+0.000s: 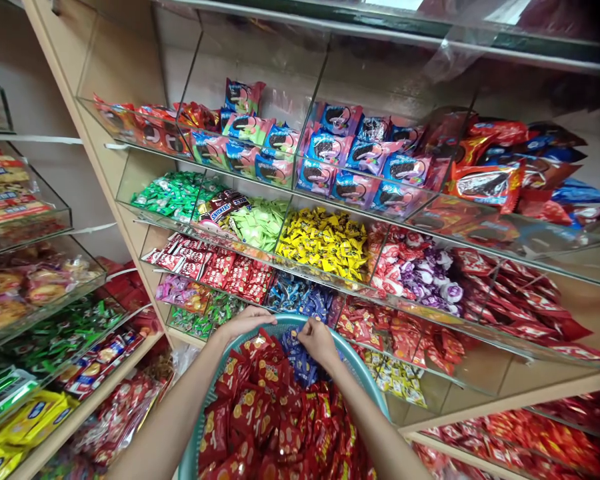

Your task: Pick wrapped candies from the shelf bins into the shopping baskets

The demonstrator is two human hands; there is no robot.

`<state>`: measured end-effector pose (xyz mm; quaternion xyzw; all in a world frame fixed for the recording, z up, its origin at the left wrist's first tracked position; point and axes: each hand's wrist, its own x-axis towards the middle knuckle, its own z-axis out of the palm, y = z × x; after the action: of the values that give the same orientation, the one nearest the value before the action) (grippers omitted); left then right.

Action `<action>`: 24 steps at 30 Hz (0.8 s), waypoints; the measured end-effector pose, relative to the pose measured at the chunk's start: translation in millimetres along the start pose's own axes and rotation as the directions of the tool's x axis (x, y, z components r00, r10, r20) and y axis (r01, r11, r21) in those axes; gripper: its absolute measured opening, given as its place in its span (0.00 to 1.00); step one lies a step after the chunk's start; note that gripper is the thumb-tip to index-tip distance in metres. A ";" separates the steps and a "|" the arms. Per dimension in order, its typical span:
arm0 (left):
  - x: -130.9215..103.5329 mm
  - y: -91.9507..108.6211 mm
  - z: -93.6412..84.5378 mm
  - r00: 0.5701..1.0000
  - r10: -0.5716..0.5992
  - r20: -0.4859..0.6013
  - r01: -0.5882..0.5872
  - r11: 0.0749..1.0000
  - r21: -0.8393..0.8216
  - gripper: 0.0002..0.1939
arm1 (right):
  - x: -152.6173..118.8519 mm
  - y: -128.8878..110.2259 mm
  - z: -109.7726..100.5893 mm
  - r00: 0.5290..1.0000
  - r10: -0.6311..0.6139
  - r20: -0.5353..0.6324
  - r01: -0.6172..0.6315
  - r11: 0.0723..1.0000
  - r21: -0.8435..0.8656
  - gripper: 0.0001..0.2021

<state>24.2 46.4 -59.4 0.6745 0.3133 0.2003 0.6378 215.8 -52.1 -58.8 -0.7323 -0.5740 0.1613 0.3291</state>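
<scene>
Shelves (123, 63), wood-sided and clear-fronted, stood behind a round teal plastic basket (366, 371), clasped at its rim by the left hand (245, 323); inside, the right hand (320, 345), fingers bunched, touched crinkled blue packets (303, 367) beside glossy red packets (260, 403); whether it pinched any, I couldn't tell

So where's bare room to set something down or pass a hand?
Bare brown shelf lies right of the bottom-row yellow-white packets; a hand could probably pass above the blue-pink cookie packs. The round teal plastic basket is crowded with shiny red packets.
</scene>
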 end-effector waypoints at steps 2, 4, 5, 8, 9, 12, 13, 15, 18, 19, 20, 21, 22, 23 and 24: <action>-0.1 -0.8 -0.3 1.000 -0.012 -0.006 0.012 1.000 0.011 0.21 | -2.1 2.1 -2.0 1.000 0.020 0.011 -0.020 1.000 -0.021 0.07; 0.2 -2.3 -0.4 1.000 -0.023 -0.010 0.023 1.000 0.008 0.22 | -1.6 1.0 -1.6 1.000 0.021 0.020 -0.020 1.000 -0.018 0.06; 0.5 -2.9 -0.3 1.000 -0.021 -0.010 0.021 1.000 0.004 0.22 | -0.6 -0.8 -0.5 1.000 0.017 0.021 -0.017 1.000 -0.015 0.06; 0.8 -2.7 0.3 1.000 -0.003 -0.006 0.003 1.000 -0.001 0.20 | 3.1 -9.0 5.2 1.000 0.011 0.024 -0.010 1.000 -0.016 0.06; 0.7 -2.2 0.5 1.000 -0.004 -0.006 0.004 1.000 0.001 0.20 | 3.9 -11.8 7.2 1.000 0.015 0.023 -0.015 1.000 -0.022 0.06; 0.4 -0.1 0.7 1.000 -0.017 -0.010 0.017 1.000 0.002 0.20 | 4.2 -17.6 10.3 0.999 0.030 0.016 -0.029 0.998 -0.051 0.07; 0.2 0.5 0.7 1.000 -0.017 -0.014 0.017 1.000 0.002 0.19 | 4.4 -18.3 9.6 1.000 0.028 0.005 -0.027 0.998 -0.061 0.08; -0.2 1.6 0.6 1.000 -0.012 -0.016 0.012 1.000 0.000 0.19 | 6.5 -17.3 5.3 1.000 0.011 -0.019 -0.012 0.998 -0.069 0.11; -1.1 3.4 0.6 1.000 -0.002 -0.004 0.002 1.000 -0.004 0.19 | 18.0 -10.6 -7.1 0.997 -0.006 -0.078 0.000 0.997 -0.078 0.14; -1.3 3.9 0.7 1.000 0.000 0.000 0.000 1.000 -0.005 0.19 | 24.2 -7.1 -11.7 0.995 -0.001 -0.095 -0.008 0.995 -0.095 0.14; -1.6 4.3 0.8 1.000 0.002 0.002 -0.002 1.000 -0.005 0.18 | 31.1 -3.4 -15.8 0.994 0.011 -0.111 -0.025 0.992 -0.124 0.13; -1.7 4.6 0.8 1.000 0.005 0.000 -0.005 1.000 -0.002 0.18 | 38.5 0.6 -19.1 0.992 0.028 -0.126 -0.048 0.986 -0.161 0.12; -1.8 4.8 0.8 1.000 0.005 -0.004 -0.005 1.000 0.003 0.18 | 45.9 4.4 -21.3 0.989 0.045 -0.138 -0.073 0.977 -0.202 0.09; -1.9 4.9 0.8 1.000 0.004 -0.009 -0.004 1.000 0.009 0.18 | 52.9 7.9 -22.1 0.987 0.059 -0.147 -0.094 0.965 -0.246 0.07; -1.9 5.0 0.8 1.000 0.004 -0.016 -0.004 1.000 0.017 0.18 | 59.2 11.0 -21.5 0.986 0.073 -0.149 -0.114 0.952 -0.286 0.06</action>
<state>24.2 44.6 -54.3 0.6790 0.3186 0.2043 0.6290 254.2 -3.8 -42.1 -0.8086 -0.5323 0.0391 0.2475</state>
